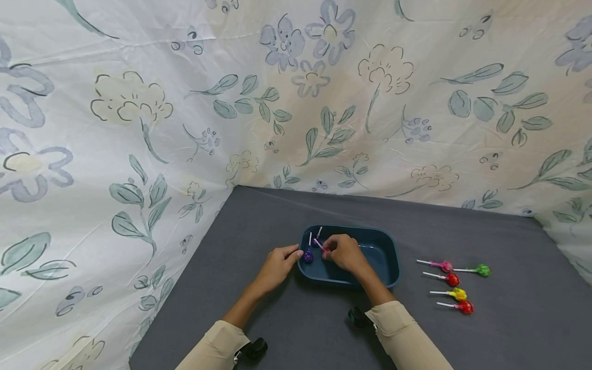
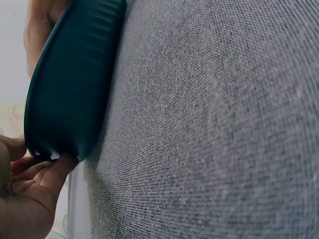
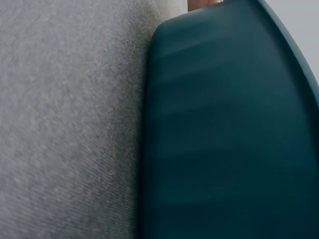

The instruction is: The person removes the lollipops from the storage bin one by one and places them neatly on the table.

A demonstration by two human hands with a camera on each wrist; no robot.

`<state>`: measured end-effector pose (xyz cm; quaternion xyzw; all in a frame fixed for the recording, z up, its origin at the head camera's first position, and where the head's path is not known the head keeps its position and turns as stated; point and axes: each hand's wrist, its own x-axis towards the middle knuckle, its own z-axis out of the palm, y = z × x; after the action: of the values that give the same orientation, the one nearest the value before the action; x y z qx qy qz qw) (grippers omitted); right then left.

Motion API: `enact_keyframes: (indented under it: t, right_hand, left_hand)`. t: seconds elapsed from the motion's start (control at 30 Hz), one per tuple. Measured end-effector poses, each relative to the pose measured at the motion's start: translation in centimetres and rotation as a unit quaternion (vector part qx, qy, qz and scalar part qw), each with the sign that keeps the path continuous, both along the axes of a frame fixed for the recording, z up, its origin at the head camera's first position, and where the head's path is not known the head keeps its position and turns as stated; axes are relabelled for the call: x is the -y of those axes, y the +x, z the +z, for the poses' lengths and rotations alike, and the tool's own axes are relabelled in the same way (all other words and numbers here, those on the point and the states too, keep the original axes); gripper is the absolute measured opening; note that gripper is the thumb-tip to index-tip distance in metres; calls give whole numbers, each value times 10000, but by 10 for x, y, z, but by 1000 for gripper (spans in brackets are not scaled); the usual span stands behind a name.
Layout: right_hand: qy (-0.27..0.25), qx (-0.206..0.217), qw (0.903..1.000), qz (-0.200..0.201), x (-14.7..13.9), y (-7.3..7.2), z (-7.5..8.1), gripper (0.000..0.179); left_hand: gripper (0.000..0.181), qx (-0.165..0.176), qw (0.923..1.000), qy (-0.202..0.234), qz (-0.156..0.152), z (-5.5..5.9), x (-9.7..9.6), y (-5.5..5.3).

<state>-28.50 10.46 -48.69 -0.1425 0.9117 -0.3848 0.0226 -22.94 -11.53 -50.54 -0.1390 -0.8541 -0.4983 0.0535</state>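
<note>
A dark blue-green plastic tray (image 1: pixel 380 252) stands on the grey cloth. My left hand (image 1: pixel 277 267) grips its left end, thumb at the rim and fingers against the outer wall; the left wrist view shows this hand (image 2: pixel 31 194) at the tray's end (image 2: pixel 70 84). Inside the tray, my right hand (image 1: pixel 344 253) pinches a pink lollipop (image 1: pixel 326 252), its white stick pointing up and left. Two purple lollipops lie at the tray's left end: one nearer (image 1: pixel 308 256), one farther (image 1: pixel 317 241). Only the tray's outer side (image 3: pixel 219 129) fills the right wrist view; my right hand is hidden there.
Right of the tray, several lollipops lie on the cloth: pink (image 1: pixel 446 266), green (image 1: pixel 483 270), red (image 1: pixel 452 279), yellow (image 1: pixel 459 294) and another red (image 1: pixel 466 307). Their sticks point left. A flowered curtain (image 1: pixel 296 103) hangs behind and at the left of the grey cloth (image 1: pixel 305 329).
</note>
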Motion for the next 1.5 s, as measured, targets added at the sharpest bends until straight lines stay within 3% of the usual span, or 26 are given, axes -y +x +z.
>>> enact_keyframes:
  t: [0.2,0.47,0.7,1.17,1.5]
  right_hand:
    - [-61,-113,9998,-116,-4,5,4,12]
    - [-469,210,9983,-260,-13,11,9,23]
    - [-500,-9,9983,-314,-25,15,12,22]
    - [-880,0,9953,-403,-48,24,17,29]
    - [-846,-131,9940,-674,-60,30,18,31]
  left_hand:
    - [43,-1,10000,-3,-13,-1,0,1]
    - [42,43,10000,-35,17,0,1,1]
    - [42,72,10000,-11,55,1,-1,0]
    - [42,-20,9999,-114,-19,2,-3,-2]
    - [42,7,10000,-49,71,3,-4,0]
